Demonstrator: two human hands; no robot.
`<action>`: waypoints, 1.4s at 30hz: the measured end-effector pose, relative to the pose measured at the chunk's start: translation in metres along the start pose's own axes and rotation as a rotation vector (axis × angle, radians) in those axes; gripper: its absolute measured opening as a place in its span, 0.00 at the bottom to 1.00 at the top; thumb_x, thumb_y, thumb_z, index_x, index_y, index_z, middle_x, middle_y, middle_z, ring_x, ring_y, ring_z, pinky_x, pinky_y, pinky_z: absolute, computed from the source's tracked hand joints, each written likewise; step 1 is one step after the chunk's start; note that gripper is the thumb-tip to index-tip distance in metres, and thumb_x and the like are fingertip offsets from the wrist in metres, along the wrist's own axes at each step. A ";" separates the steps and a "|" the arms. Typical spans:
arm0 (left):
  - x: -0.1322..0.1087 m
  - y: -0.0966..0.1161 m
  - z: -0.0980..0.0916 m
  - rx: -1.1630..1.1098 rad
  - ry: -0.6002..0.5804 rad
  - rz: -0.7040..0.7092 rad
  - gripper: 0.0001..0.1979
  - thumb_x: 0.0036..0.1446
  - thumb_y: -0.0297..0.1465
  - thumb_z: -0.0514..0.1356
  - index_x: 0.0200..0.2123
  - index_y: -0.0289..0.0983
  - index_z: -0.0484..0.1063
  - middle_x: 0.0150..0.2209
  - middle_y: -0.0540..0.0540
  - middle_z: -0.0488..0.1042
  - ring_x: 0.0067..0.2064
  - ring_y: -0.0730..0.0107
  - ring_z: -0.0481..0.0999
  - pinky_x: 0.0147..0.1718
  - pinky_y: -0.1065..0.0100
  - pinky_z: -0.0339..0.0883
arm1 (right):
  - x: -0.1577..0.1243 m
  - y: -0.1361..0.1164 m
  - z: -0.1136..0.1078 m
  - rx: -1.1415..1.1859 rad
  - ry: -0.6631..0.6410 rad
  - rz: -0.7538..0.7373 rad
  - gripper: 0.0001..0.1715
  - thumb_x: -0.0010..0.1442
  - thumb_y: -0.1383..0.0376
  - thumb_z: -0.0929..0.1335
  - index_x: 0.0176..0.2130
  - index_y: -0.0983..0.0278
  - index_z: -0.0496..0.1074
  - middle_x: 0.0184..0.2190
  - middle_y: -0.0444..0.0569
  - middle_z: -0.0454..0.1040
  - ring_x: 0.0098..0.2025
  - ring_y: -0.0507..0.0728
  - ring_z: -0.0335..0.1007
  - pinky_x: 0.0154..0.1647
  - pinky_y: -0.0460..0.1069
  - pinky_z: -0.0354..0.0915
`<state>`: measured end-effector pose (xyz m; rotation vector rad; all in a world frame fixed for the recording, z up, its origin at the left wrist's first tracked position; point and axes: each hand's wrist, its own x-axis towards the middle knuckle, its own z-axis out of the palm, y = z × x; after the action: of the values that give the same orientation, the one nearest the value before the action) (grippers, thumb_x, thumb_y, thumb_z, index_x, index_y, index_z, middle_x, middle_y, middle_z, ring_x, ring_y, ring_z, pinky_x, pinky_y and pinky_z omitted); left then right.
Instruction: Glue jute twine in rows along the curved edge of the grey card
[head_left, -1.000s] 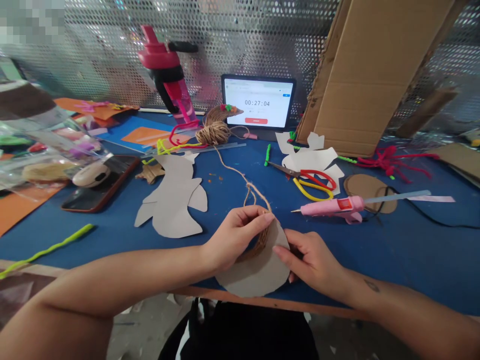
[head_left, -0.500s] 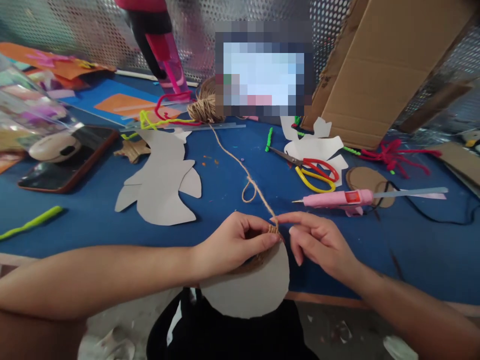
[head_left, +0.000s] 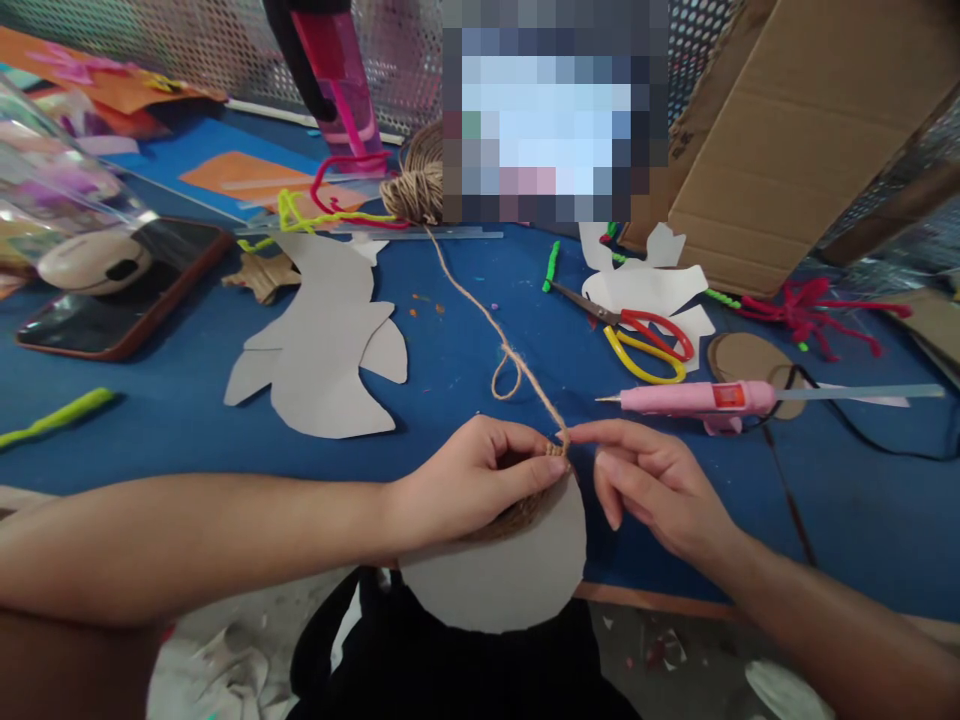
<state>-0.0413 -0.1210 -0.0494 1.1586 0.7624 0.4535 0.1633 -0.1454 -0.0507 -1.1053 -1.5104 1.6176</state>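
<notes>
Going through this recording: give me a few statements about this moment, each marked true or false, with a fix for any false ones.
1. The left hand holds coiled jute twine against a grey card disc. True.
2. The right hand grips the pink glue gun. False: the glue gun lies on the table, and the right index finger reaches to the twine.
3. The twine is cut free of its ball. False: it runs up the table to a ball of twine.
4. Scissors with red and yellow handles lie partly over white paper cut-outs. True.
5. A green pipe cleaner lies on the blue table. True.
</notes>
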 end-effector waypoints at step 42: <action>0.005 -0.005 -0.002 0.024 0.080 -0.053 0.21 0.51 0.47 0.62 0.31 0.31 0.74 0.19 0.52 0.61 0.21 0.81 0.56 0.20 0.76 0.49 | 0.086 -0.058 -0.169 -1.274 0.092 0.150 0.08 0.41 0.66 0.71 0.27 0.64 0.70 0.23 0.43 0.68 0.25 0.50 0.60 0.27 0.48 0.56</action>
<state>-0.0399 -0.1182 -0.0561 1.1453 0.8679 0.4494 0.2737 0.0123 -0.0020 -1.8911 -2.4773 0.4934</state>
